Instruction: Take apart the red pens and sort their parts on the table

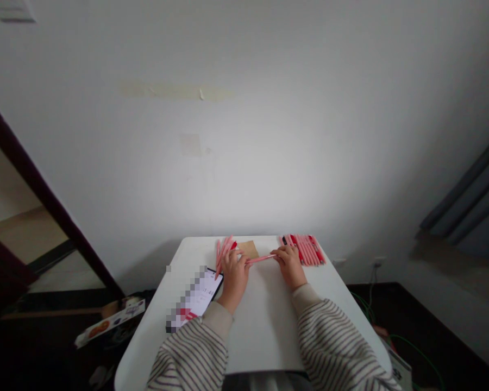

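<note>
A slim pink pen (262, 258) spans the gap between my two hands, lying nearly level above the white table. My left hand (233, 276) pinches its left end, and the fingers of my right hand (290, 266) are closed on its right end. Just beyond my left hand several loose pink pens (224, 250) lie at slants, partly covered by the fingers. Beside my right hand a row of pink and red pens (308, 250) lies side by side. A brown piece of paper or card (249, 248) rests behind the held pen.
A phone (201, 296) with a lit screen lies left of my left forearm on the white table (264, 331). The table's far edge meets the wall (244, 179). Green cables (367, 307) run along the floor at right; a printed box (110, 323) is at lower left.
</note>
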Motion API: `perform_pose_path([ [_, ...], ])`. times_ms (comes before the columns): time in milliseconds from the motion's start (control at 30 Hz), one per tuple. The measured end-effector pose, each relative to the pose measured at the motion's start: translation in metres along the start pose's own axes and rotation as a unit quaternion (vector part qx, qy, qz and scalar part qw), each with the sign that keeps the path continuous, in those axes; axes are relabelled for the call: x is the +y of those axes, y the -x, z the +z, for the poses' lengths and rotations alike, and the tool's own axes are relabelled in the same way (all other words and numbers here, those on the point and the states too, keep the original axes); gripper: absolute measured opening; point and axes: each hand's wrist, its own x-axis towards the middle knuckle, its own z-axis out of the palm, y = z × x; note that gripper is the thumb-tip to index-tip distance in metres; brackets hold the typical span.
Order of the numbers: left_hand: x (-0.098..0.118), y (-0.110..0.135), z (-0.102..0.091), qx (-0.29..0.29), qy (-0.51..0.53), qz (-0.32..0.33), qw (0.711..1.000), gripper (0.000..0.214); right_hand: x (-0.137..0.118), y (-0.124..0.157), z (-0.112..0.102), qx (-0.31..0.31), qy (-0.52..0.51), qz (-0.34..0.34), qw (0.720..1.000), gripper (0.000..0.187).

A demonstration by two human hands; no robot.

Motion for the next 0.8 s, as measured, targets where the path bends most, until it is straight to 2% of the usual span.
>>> perform_pose_path([
  [300, -0.004, 0.001, 0.004, 0.014, -0.004, -0.001, 1.0, 0.014, 0.003, -0.001, -0.001, 0.013, -0.005, 0.009, 1.0, 0.023],
  [600, 0.0, 0.0, -0.005, -0.003, -0.045, 0.004, 0.999, 0.02, 0.003, -0.002, -0.001, 0.023, -0.004, 0.0, 1.0, 0.022],
  [800, 0.003, 0.001, -0.007, -0.019, -0.042, -0.029, 0.999, 0.023, 0.003, -0.002, -0.001, 0.04, 0.004, -0.009, 0.999, 0.017],
])
